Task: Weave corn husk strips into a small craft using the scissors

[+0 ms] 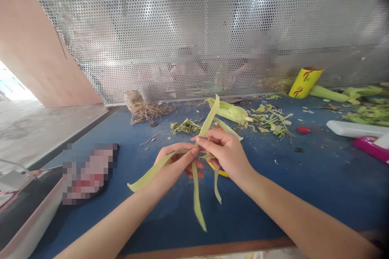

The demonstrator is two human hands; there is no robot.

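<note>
Over the blue table [304,186], my left hand [174,168] and my right hand [226,151] meet around an ear of corn whose yellow tip [221,173] shows under the right palm. Both hands pinch pale green husk strips [197,198] that hang down and stick up from the fingers. One long strip [148,176] trails left from my left hand. Another strip [209,119] points upward from my right fingers.
A husked-looking green corn ear [231,111] and husk scraps [273,121] lie beyond the hands. A twine bundle [148,112] sits far left, a yellow roll [304,82] and more corn [331,95] far right. A perforated metal screen [212,36] stands behind; people sit beyond it. White and pink trays [361,135] are at right.
</note>
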